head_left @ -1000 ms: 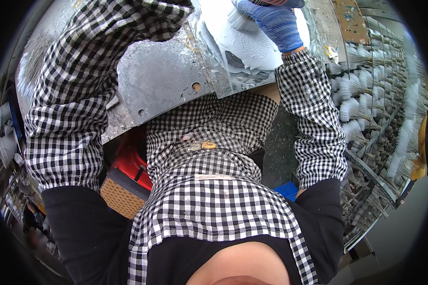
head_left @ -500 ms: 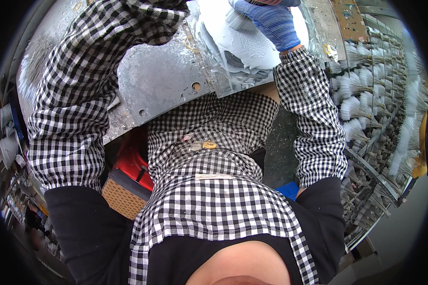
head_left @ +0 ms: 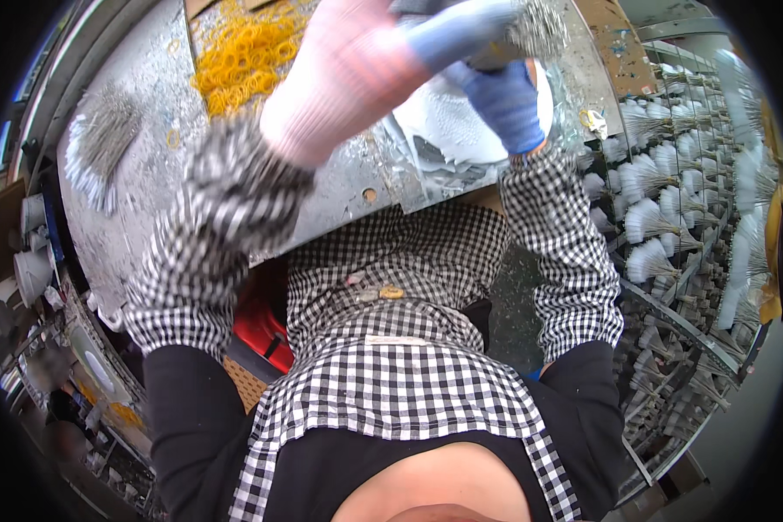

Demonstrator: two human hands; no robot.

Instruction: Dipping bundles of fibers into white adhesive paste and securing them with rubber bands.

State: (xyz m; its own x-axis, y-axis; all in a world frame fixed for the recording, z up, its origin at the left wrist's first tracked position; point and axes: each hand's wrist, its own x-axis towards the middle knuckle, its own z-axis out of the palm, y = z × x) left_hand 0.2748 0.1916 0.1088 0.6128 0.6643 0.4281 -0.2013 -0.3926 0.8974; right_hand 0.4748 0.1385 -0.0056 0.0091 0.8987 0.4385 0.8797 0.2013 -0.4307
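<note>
My right hand, in a blue knit glove, is closed around a bundle of thin grey stems above the table's far part. My left hand, in a pale pink glove with blue fingertips, reaches across from the left. Its fingers meet or overlap the bundle near the top edge, but motion smears them, so their grip is unclear. Below the hands, thick white paste is spread on a flat sheet on the table, with ridges and smears. The bundle's lower end is hidden behind my hands.
A heap of yellow rubber bands lies at the far left of the metal table. Another white-tipped bundle rests near the left edge. At right, a rack carries many white-tipped bundles. A red object is under the table.
My left hand has swung down and right into view, across to the bundle. My right hand has shifted slightly lower in view. The rubber bands are now visible.
</note>
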